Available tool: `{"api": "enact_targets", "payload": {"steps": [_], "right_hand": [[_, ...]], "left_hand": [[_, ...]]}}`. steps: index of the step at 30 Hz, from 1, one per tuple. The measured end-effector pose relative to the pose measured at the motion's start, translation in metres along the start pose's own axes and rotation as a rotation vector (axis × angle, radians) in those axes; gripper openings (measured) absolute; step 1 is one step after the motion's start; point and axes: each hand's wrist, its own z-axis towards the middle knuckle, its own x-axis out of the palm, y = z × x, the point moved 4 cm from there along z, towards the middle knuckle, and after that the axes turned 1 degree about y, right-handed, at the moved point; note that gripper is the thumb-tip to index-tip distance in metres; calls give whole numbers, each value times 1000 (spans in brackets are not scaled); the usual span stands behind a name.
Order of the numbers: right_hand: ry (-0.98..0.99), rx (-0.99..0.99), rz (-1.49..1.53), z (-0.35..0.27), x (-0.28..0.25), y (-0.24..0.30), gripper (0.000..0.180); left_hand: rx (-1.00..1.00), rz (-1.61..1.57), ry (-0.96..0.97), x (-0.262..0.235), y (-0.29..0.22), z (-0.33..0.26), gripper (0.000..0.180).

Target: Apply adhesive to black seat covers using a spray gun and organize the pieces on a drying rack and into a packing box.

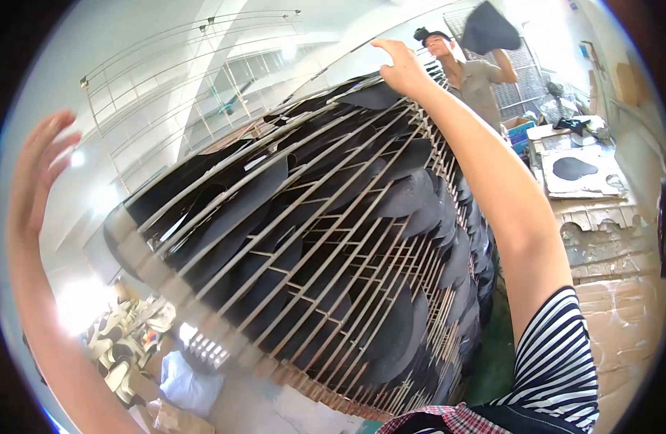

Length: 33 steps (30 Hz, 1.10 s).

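My left hand (44,170) is raised at the far left, its fingers loosely bent and apart, with nothing in it. My right hand (404,66) reaches up over the far top of a large rack, thumb and forefinger apart. I see nothing held in it. Just below that wrist lies a dark, rounded flat sheet (373,96). The rack (315,242) has many tiers of thin metal bars. Several black and dark grey curved sheets (412,199) lie on its tiers, many of their edges sticking out at the right side.
Wire tiers (195,87) stand raised at the upper left. Beyond the rack, a co-worker (481,83) holds up a dark sheet (490,30). A table (582,188) with another dark piece stands at the right. Cut scraps (123,340) and a pale plastic bag (190,383) lie lower left.
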Motion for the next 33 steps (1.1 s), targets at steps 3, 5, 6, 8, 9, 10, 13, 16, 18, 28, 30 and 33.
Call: {"api": "enact_targets", "payload": {"steps": [3, 5, 6, 8, 9, 10, 13, 16, 18, 28, 30, 33], "right_hand": [[106, 132, 215, -62, -51, 24, 40], [130, 315, 310, -131, -92, 51, 41], [145, 329, 283, -171, -114, 44, 39], [183, 417, 158, -273, -159, 44, 29], [164, 468, 138, -330, -185, 47, 26], [166, 716, 254, -388, -209, 66, 23], [181, 1330, 190, -536, -297, 152, 21], [133, 1561, 18, -608, -388, 247, 23], [140, 1671, -138, -618, -434, 299, 22], [-189, 1562, -475, -595, -616, 428, 24], [-249, 1545, -475, -583, -622, 438, 23], [-282, 1528, -482, -569, -634, 445, 21]], "left_hand": [[58, -127, -63, -31, 37, -73, 46], [84, -299, -103, -55, 61, -133, 40], [89, -423, -120, -60, 78, -159, 37], [70, -528, -247, -36, 87, -213, 34], [62, -609, -256, -22, 93, -231, 32], [20, -679, -233, -3, 109, -247, 32], [-40, -953, -164, 43, 152, -243, 36], [-42, -1013, -113, 75, 140, -181, 46], [-30, -970, -67, 81, 153, -137, 49], [-71, -386, 621, 140, 99, -27, 90], [74, -350, 811, 146, 79, -27, 80], [224, -184, 946, 159, 91, 5, 78]]}}
